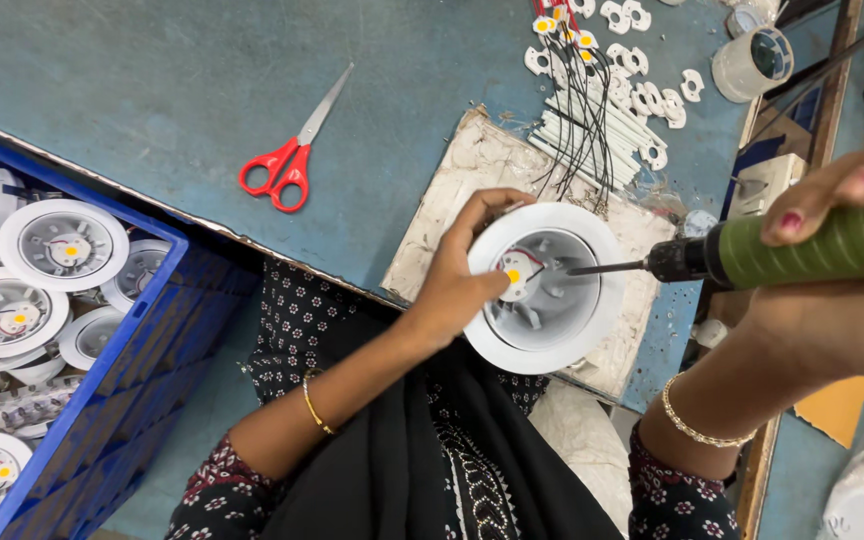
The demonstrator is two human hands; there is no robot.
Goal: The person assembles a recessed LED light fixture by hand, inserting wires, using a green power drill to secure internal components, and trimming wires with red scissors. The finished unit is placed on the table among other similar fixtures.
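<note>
White round downlight housing [550, 290]: open side up, tilted slightly, resting on worn board at bench edge. Grey ribbed interior; small LED module [513, 273] with yellow emitter inside. Green-bodied electric screwdriver [802, 250]: horizontal, bit tip inside housing.

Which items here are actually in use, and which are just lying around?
In use: white downlight housing held by left hand; green electric screwdriver in right hand; worn board underneath.
Lying about: red scissors; tape roll; blue crate of finished lights.

Glossy white plastic lamp housing [549, 288], ribbed matt-green screwdriver grip [832, 245], worn, scuffed blue tabletop [152, 90].
</note>
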